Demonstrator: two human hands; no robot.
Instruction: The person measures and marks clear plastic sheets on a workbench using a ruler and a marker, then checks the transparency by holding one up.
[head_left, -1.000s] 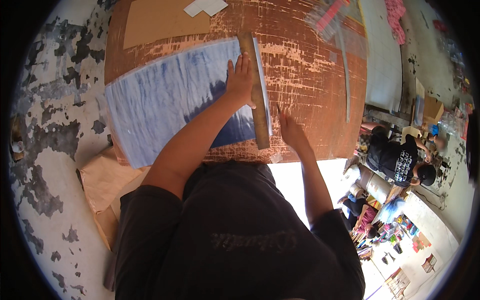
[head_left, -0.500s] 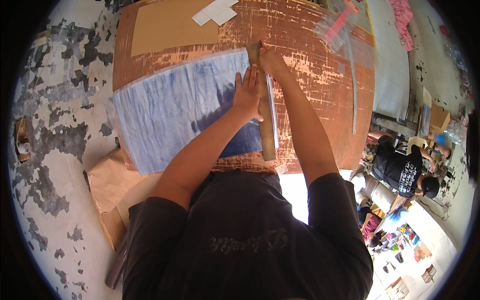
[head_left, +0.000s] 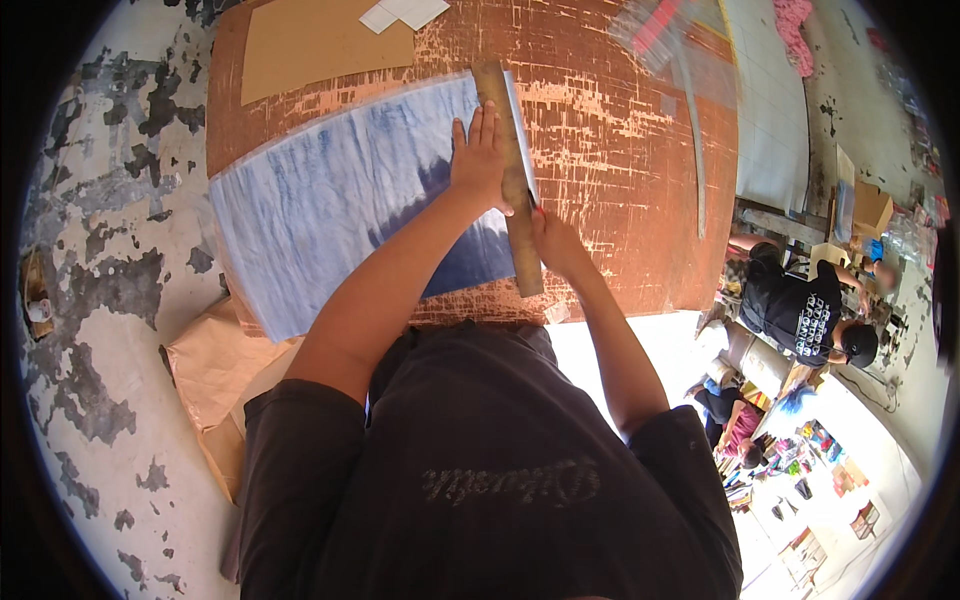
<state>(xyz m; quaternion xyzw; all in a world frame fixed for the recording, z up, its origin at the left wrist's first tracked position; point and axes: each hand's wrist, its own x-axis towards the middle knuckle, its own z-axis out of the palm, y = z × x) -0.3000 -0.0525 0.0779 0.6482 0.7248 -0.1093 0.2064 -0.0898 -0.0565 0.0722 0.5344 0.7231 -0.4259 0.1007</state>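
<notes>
A long blue-and-white streaked sheet, with a clear film edge, lies flat on the worn brown board. Across its right end rests a brownish straight bar, slightly tilted. My left hand presses on the sheet and the bar's left edge, fingers stretched out flat. Close against the bar's right edge, my right hand is closed around a small dark and red tool, which looks like a utility knife; its blade is mostly hidden. A narrow strip of the sheet shows right of the bar's upper part.
Brown cardboard and white card pieces lie at the far left. A thin metal strip and clear plastic with a red strip are at the right. Brown paper hangs near left. Two people are off to the right.
My right hand has slid from the bar's far end toward me, along its right edge, with the tool. My left hand stays pressed in place; the whole view has shifted slightly.
</notes>
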